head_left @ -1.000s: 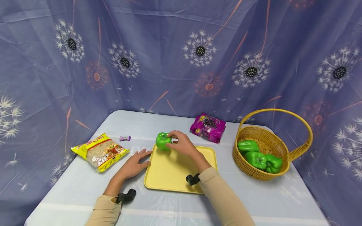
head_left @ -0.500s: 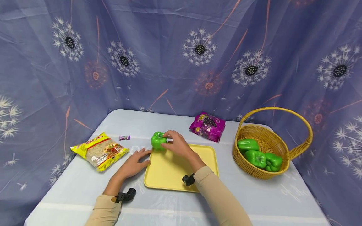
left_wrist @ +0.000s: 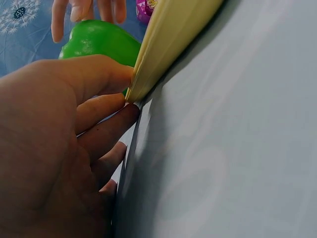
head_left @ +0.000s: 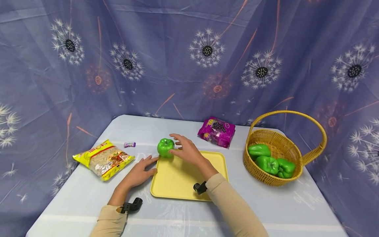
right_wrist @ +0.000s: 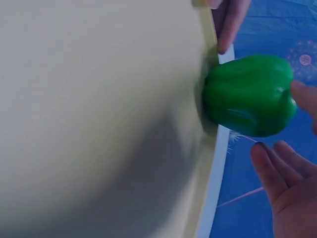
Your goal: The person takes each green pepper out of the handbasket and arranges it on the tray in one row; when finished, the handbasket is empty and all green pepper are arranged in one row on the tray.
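Observation:
A green bell pepper [head_left: 165,147] stands upright in the far left corner of a yellow tray [head_left: 183,184]. My right hand [head_left: 188,150] is just right of it, fingers spread off its surface. In the right wrist view the thumb [right_wrist: 303,98] lies at the pepper's top end, and whether it touches cannot be told. My left hand [head_left: 139,171] rests beside the tray's left edge. Its thumb [left_wrist: 106,74] and fingertips touch the rim from outside, fingers fairly straight.
A wicker basket [head_left: 267,179] with a tall handle stands right, holding several green bell peppers. A purple bag [head_left: 217,132] lies behind the tray. Left lie a yellow food packet [head_left: 104,160] and a small purple wrapped candy [head_left: 129,144]. A patterned curtain [head_left: 165,59] hangs behind the table.
The bell pepper shifted left within the tray's far corner, carried by my right hand. The right fingers then let go and spread away from it. My left hand stayed at the tray's edge.

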### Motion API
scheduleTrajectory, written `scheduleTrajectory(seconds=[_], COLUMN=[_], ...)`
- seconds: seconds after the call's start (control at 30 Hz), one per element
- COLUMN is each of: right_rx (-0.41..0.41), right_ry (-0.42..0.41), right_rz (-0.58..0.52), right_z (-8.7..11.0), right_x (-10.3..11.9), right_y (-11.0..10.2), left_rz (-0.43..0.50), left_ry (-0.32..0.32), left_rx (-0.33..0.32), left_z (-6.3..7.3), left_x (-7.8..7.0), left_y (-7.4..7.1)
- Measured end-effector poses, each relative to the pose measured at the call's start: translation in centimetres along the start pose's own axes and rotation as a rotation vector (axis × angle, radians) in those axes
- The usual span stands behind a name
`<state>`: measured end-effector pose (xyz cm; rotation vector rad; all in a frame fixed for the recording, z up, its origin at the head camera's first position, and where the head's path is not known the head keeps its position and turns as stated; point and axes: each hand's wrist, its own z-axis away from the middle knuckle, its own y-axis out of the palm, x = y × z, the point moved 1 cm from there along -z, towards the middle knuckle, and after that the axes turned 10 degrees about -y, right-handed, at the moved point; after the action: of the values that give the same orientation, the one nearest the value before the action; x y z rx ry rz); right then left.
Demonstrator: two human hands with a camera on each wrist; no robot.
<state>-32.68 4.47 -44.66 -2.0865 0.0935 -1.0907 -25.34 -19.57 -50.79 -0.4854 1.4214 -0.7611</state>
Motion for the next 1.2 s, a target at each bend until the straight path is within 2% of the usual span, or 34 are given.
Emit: scheduleTrajectory(seconds=[0.1, 0.37, 0.57, 0.73, 0.97, 1.2], right_rx=[-0.009, -0.013, -0.029, -0.037, -0.024, -0.044], right_ry=[-0.001, -0.056, -0.051, -0.079, -0.082, -0.109], right_rz=[-0.024, 0.049, 0.057, 0.080, 0.121, 0.156], right_z=[0.2, 0.9, 2.2, 3.4, 5.0, 6.8], right_x=[0.3, 0.6, 0.4, 0.1, -0.2, -0.4], right_y=[-0.8, -3.8, -6.2, -8.0, -10.1, -12.0], left_rz=[0.002, -0.010, -0.012, 0.006, 0.005, 0.006], left_ry=[-0.008, -0.011, -0.011, -0.025, -0.021, -0.012], left_rx=[-0.002, -0.011, -0.006, -0.001, 0.001, -0.006], left_z=[0.1, 0.2, 0.2, 0.1, 0.2, 0.3], left_x=[0.0, 0.1, 0.1, 0.0, 0.0, -0.1], left_y=[0.0, 0.0, -0.1, -0.1, 0.0, 0.1])
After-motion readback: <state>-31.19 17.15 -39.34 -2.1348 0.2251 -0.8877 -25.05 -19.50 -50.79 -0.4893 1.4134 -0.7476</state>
